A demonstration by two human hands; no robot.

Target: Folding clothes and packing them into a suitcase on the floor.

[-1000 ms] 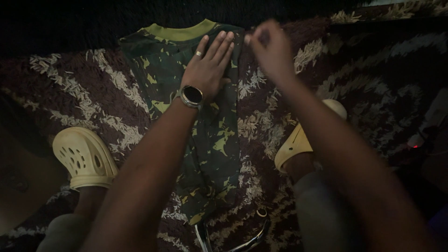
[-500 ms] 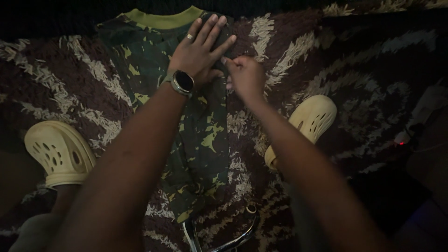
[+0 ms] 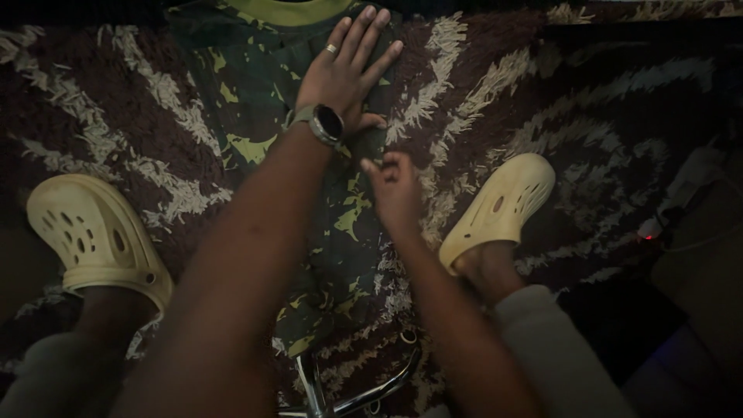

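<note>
**Both hands on the camouflage shirt, on the shaggy rug**

My left hand (image 3: pixel 344 73) lies flat near the top of the frame, fingers straight and spread a little, palm pressing on the green camouflage shirt (image 3: pixel 340 224). A ring shows on one finger and a round dark wristwatch (image 3: pixel 326 124) sits on that wrist. The hand grips nothing; it only presses down.

My right hand (image 3: pixel 396 193) is lower, near the middle of the frame, just below and a bit right of the left one. Its fingers are curled at the right edge of the shirt, touching the cloth; the light is too dim for me to tell whether they pinch the fabric or merely rest on it.

The shirt lies in a long narrow strip from the top centre, where its plain lime-green collar (image 3: pixel 290 9) shows, down to the lower centre of the frame. It rests on a dark shaggy rug (image 3: pixel 542 101) with pale stripes.

My feet, in pale yellow perforated clogs, stand on either side: the left clog (image 3: pixel 89 236) at the left edge, the right clog (image 3: pixel 499 209) right of centre. A chrome chair base (image 3: pixel 364 391) shows at the bottom centre, and a small red light (image 3: pixel 644 236) glows at the right.
</note>
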